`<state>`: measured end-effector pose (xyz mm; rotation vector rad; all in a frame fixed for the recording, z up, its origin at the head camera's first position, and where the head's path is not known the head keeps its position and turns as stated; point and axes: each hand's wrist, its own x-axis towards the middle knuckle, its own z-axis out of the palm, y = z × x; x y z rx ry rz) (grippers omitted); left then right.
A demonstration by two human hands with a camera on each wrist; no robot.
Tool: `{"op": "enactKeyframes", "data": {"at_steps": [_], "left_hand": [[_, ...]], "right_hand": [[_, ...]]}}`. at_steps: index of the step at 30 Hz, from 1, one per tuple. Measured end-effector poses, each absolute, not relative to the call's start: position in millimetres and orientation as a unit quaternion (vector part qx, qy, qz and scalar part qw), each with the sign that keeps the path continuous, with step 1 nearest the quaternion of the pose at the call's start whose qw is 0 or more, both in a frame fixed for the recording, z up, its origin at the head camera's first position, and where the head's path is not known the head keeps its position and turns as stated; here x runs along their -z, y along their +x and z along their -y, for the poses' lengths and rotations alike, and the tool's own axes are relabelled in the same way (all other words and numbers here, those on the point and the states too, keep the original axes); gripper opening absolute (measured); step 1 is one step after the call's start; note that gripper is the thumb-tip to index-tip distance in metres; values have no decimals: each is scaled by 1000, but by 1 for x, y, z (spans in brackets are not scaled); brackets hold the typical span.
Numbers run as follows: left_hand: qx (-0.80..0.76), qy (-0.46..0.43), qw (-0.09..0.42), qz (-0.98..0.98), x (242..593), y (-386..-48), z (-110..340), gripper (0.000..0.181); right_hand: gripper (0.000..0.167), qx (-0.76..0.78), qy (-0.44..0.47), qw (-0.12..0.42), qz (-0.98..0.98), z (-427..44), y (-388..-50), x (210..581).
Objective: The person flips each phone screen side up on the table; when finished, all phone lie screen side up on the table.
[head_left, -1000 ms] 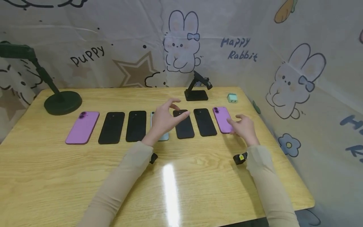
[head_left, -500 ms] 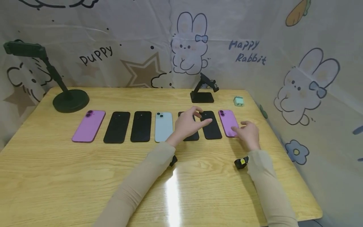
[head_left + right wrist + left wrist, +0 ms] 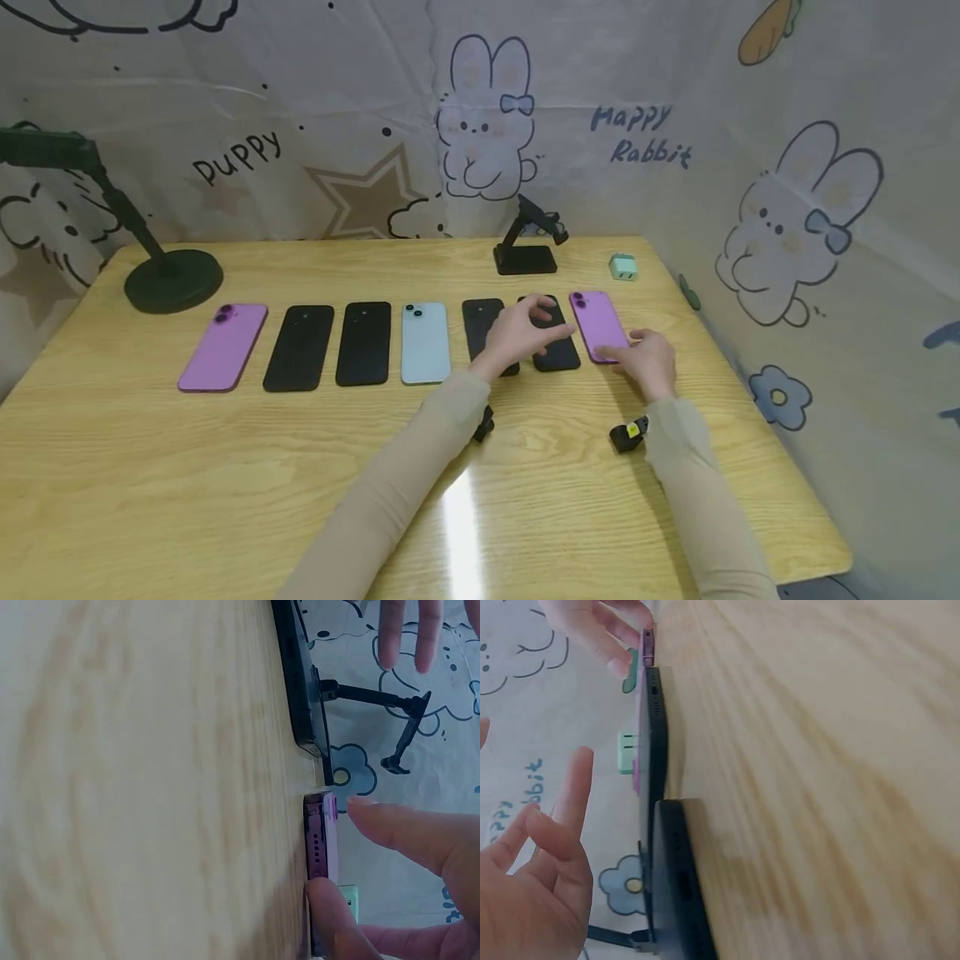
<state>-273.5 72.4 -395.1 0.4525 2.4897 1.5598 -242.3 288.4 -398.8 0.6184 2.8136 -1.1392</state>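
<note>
Several phones lie camera side up in a row. My right hand (image 3: 647, 362) is at the lower right of the purple phone (image 3: 597, 325) at the row's right end. In the right wrist view, one fingertip (image 3: 322, 892) touches the bottom edge of this phone, while another finger is held above it. My left hand (image 3: 517, 336) hovers with bent fingers and holds nothing. It partly covers a black phone (image 3: 482, 318) and the black phone (image 3: 558, 357) beside it. In the left wrist view a gap shows between this hand and the phones.
Further left lie a light blue phone (image 3: 425, 346), two black phones and a larger purple phone (image 3: 222, 350). Behind the row stand a green lamp (image 3: 174, 279), a black phone stand (image 3: 525, 258) and a mint charger cube (image 3: 623, 267). A printed cloth hangs behind the wooden table (image 3: 225, 483).
My left hand has moved right, from over the light blue phone to over the black phones, uncovering the light blue one. My right hand has stayed by the right purple phone.
</note>
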Motion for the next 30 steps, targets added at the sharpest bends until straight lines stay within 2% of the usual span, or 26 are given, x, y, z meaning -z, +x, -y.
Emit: {"op": "enactKeyframes", "data": {"at_steps": [9,14,20,30], "left_hand": [[-569,161,132,-796,404,-282,-80,59],[-588,156,139,-782,406,-283,-84,61],[-587,165,139,-780,405,-287,-86,60],[-559,172,162,-794,406,-300,-89,73]], "right_hand": [[85,430,199,36,-880,-290,-240,401],[80,454,207,46,-865,-291,-240,406],[81,468,203,27,-860,-292,-242,410],[86,448,195,1,-872,-294,-244,420]]}}
